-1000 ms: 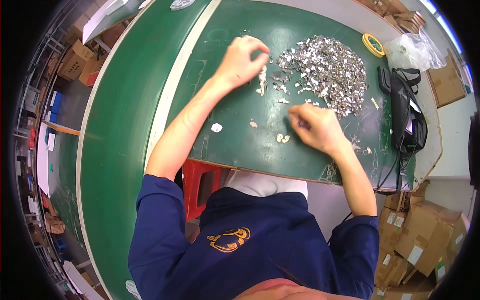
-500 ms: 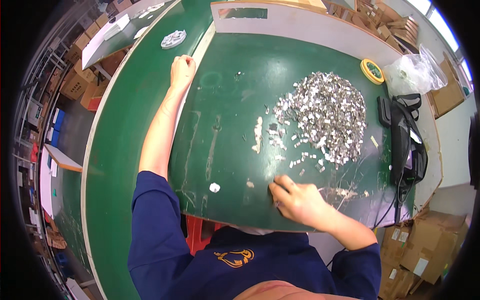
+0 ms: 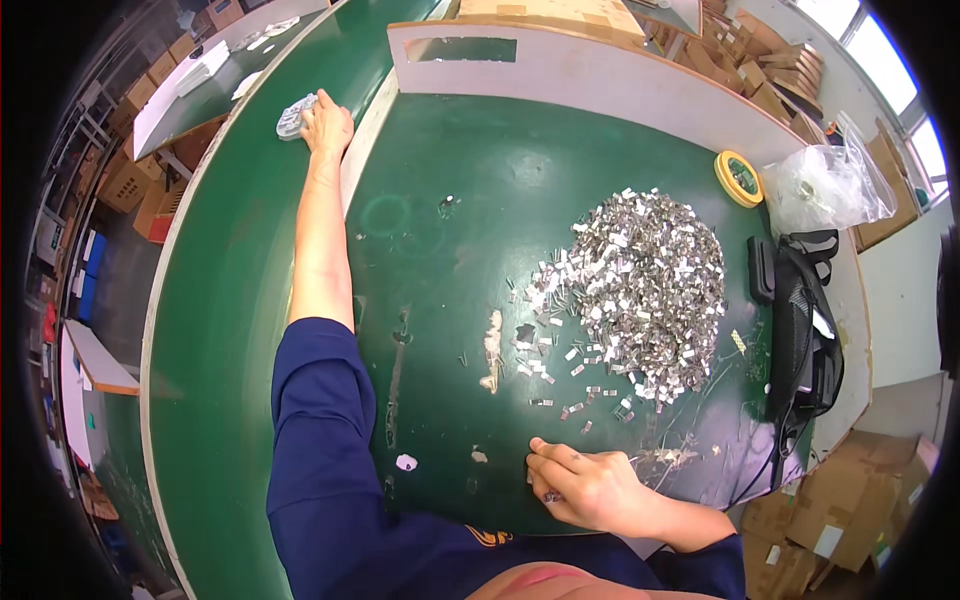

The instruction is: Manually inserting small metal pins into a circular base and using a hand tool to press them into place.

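Note:
My left arm is stretched far forward over the green strip to the left of the divider. There my left hand (image 3: 326, 126) has its thumb and fingers closed at the right edge of a round, light grey moulded tray (image 3: 292, 118); the fingers partly hide that edge. Near the table's front edge my right hand (image 3: 590, 487) is curled closed, with small shiny metal pieces (image 3: 552, 495) showing under its fingers. Beyond it spreads a large heap of small silver metal pieces (image 3: 650, 290), with several loose ones scattered on its near side.
A yellow tape roll (image 3: 738, 179), a clear plastic bag (image 3: 825, 185) and a black bag (image 3: 805, 340) with a cable line the right side. A white board (image 3: 590, 75) closes the back. Peeled patches (image 3: 493, 350) mark the green tabletop (image 3: 450, 270). Cardboard boxes (image 3: 850, 500) stand lower right.
My left hand has gone from a closed fist beside the divider to the grey tray's edge. My right hand stays closed near the front edge. The whole view has shifted.

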